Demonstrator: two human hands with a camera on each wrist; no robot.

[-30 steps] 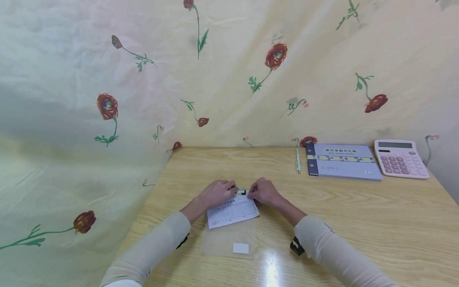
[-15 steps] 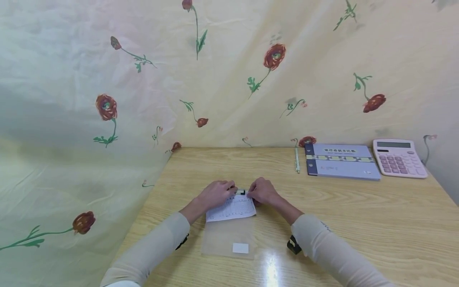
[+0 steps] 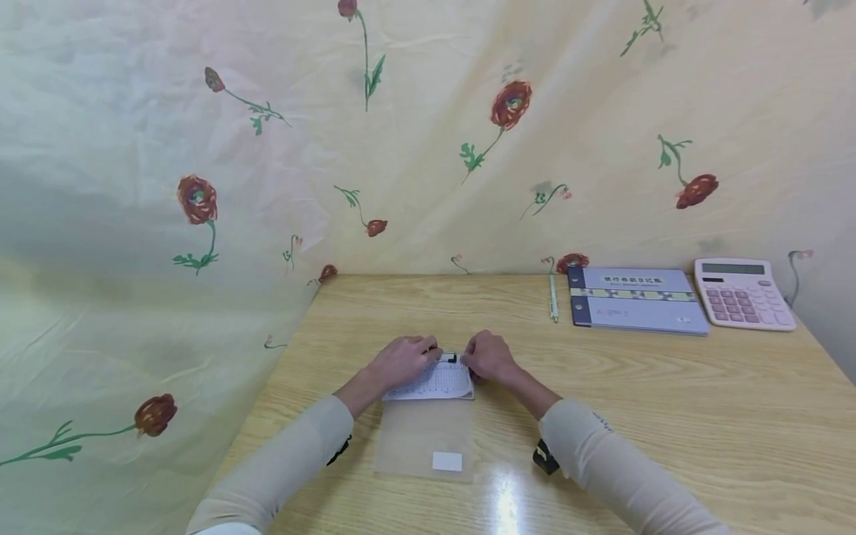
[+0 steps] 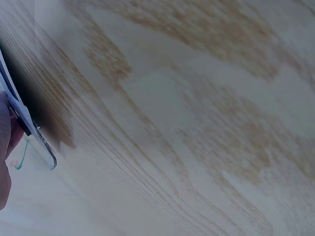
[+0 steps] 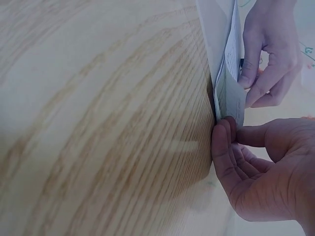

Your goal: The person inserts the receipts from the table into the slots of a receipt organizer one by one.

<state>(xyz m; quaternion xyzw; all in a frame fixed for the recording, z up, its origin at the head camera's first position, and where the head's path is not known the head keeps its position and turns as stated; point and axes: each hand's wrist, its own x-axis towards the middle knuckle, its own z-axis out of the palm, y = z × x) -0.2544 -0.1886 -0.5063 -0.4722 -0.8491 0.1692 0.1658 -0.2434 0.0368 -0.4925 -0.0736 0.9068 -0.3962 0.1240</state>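
A small sheaf of white printed forms [image 3: 435,382] with grid lines lies between both hands in the head view, overlapping the back of a clear plastic sleeve [image 3: 421,438] with a white label. At its far edge shows a small black-and-metal clip [image 3: 449,358]. My left hand [image 3: 405,362] bends over the upper left of the forms beside the clip, its thumb and fingers holding that edge in the right wrist view. My right hand [image 5: 266,169] pinches the right corner of the forms between thumb and fingers. Only a bit of the forms' edge [image 4: 42,142] shows in the left wrist view.
At the back right of the wooden table [image 3: 602,416] lie a pale pen [image 3: 553,299], a blue-grey account book [image 3: 638,301] and a pink calculator [image 3: 744,294]. A flower-patterned cloth [image 3: 414,148] hangs behind the table.
The near edge of the forms has drawn back toward the hands and come level, baring more of the plastic sleeve. Both hands stay in nearly the same place.
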